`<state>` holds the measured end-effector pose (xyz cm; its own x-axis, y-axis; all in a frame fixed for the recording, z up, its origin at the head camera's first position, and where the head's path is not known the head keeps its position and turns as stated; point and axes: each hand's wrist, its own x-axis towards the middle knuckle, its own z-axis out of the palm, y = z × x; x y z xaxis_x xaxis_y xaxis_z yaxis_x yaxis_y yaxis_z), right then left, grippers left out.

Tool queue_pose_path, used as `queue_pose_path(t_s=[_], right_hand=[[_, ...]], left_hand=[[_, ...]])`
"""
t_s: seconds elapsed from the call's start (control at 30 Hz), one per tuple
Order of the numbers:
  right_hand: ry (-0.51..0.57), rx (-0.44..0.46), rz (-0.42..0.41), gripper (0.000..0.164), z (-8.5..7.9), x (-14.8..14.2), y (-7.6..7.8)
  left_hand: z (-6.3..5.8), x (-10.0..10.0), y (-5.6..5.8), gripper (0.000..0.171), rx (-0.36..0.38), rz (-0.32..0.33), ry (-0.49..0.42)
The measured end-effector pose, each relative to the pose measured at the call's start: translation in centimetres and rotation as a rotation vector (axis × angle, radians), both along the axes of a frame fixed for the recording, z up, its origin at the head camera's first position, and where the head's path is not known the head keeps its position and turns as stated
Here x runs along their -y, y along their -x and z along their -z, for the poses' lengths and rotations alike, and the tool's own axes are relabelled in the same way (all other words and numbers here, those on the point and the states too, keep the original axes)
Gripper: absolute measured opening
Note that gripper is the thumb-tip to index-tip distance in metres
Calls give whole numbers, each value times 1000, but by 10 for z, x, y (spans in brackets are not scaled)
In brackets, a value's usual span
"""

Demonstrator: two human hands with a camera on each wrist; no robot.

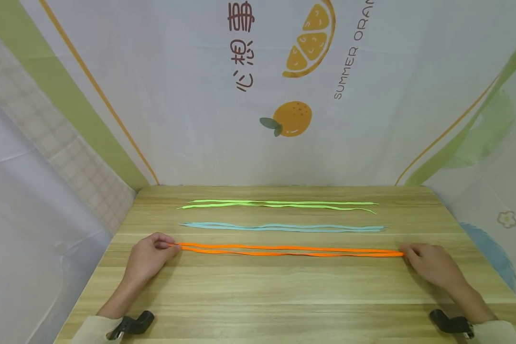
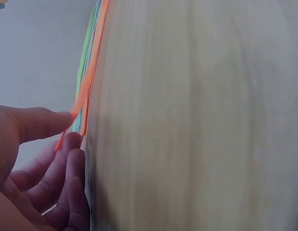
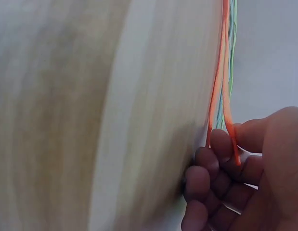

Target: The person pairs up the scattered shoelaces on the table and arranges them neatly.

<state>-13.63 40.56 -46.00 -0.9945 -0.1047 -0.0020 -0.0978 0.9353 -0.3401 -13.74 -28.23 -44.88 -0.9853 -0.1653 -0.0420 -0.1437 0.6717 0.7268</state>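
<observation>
A pair of orange shoelaces [image 1: 284, 247] stretches sideways across the wooden table, nearly straight, the two strands side by side. My left hand [image 1: 149, 256] pinches their left ends; in the left wrist view one orange lace [image 2: 94, 60] passes between thumb and fingertips. At the right ends, my right hand [image 1: 435, 264] pinches the laces between thumb and forefinger, and in the right wrist view an orange tip [image 3: 237, 156] sticks out past the thumb. Beyond the orange pair lie light blue shoelaces [image 1: 318, 231], and farther back are lime green shoelaces [image 1: 241, 203], both untouched.
The wooden table [image 1: 266, 296] has rounded far corners and meets a white cloth backdrop [image 1: 198, 143] printed with oranges and lettering. Cloth hangs along both sides too. Black wrist straps with mounts [image 1: 139, 323] show at both sleeves.
</observation>
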Motion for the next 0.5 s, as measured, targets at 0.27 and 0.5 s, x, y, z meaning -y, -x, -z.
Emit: queue_pose_path(t_s=[0.27, 0.5], right_hand=[[-30, 9, 8, 45, -6, -5, -2], [-73, -99, 28, 37, -18, -8, -2]], left_hand=[[0, 7, -4, 32, -44, 23, 139], [-12, 5, -6, 34, -87, 27, 227]])
